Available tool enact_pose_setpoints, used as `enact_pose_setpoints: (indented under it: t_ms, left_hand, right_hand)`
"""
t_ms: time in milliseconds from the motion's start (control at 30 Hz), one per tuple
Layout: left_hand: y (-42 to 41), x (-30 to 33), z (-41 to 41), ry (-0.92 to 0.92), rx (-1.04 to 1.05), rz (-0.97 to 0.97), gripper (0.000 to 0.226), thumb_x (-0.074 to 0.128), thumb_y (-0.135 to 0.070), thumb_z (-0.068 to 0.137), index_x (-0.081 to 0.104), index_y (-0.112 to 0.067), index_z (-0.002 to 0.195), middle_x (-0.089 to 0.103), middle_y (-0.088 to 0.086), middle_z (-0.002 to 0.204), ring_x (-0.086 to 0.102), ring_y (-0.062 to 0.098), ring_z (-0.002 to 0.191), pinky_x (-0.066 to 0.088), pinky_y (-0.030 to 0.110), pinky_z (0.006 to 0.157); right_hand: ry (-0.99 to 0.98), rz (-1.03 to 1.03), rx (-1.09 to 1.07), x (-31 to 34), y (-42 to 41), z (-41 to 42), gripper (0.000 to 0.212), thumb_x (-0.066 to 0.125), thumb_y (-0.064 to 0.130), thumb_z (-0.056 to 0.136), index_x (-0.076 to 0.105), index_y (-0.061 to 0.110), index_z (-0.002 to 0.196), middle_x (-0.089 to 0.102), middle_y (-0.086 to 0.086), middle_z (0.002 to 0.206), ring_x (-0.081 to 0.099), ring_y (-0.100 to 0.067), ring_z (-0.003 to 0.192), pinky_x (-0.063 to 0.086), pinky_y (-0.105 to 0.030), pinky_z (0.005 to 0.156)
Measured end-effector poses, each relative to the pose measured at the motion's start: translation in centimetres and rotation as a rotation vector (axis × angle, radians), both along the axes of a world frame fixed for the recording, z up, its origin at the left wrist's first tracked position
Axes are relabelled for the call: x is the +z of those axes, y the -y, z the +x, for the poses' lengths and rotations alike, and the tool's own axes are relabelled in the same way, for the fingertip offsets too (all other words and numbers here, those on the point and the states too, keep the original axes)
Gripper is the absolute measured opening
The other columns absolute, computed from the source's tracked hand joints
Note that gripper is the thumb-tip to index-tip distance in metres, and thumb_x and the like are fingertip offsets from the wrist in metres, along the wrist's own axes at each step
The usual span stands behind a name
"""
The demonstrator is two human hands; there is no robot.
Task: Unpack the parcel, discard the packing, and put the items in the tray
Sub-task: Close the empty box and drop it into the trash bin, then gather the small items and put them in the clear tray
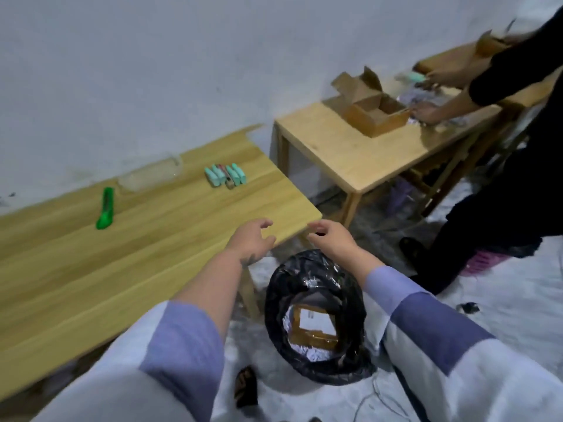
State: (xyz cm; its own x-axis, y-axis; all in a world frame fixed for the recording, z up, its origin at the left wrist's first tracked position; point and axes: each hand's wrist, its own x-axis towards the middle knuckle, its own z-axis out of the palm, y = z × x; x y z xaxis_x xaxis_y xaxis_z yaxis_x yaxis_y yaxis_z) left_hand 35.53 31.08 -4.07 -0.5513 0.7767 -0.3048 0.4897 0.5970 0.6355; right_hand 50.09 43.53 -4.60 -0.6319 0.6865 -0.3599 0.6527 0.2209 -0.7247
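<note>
Packing appears already discarded: a flattened brown cardboard box with a white label (315,325) is seen lying inside the round bin lined with a black plastic bag (313,318), which stands on the floor at about 5 o'clock from the corner of the light wooden surface (122,269). The left hand (251,239) and right hand (330,237) are held above the bin near that corner, fingers loosely spread and grasping nothing.

The unpacked items, a row of small mint-green blocks with one brownish piece among them (225,175), are still set on the surface rather than in the clear shallow plastic tray (150,176), which lies just beside them at 9 o'clock. Moving them into it is judged to be the step left. The row's long axis is seen running roughly from 9 to 3 o'clock, each block pointing toward 11. A green utility knife (105,208) is laid lengthwise, 12 to 6.
</note>
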Motion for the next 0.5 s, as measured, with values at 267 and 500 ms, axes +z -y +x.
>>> enact_pose_setpoints:
  t_ms: [267, 500]
  left_hand:
    - [4.5, 1.7, -10.8, -0.161, 0.185, 0.002, 0.044, 0.059, -0.025, 0.09, 0.051, -0.015, 0.133, 0.047, 0.007, 0.143, 0.042, 0.024, 0.132, 0.031, 0.028, 0.105]
    - [6.4, 0.5, -22.3, -0.206, 0.279, 0.044, 0.051, 0.061, -0.024, 0.09, 0.045, -0.012, 0.136, 0.04, 0.013, 0.144, 0.037, 0.027, 0.135, 0.028, 0.032, 0.11]
  right_hand:
    - [-0.004, 0.029, 0.094, 2.0, 1.8, -11.1, 0.04, 0.056, 0.026, 0.091, 0.053, 0.021, 0.131, 0.048, -0.011, 0.141, 0.058, -0.025, 0.113, 0.047, -0.033, 0.085]
    - [0.058, 0.082, 0.066, 1.1, 1.7, -22.1, 0.053, 0.064, 0.03, 0.085, 0.048, 0.02, 0.134, 0.053, -0.013, 0.133, 0.059, -0.03, 0.11, 0.049, -0.034, 0.089]
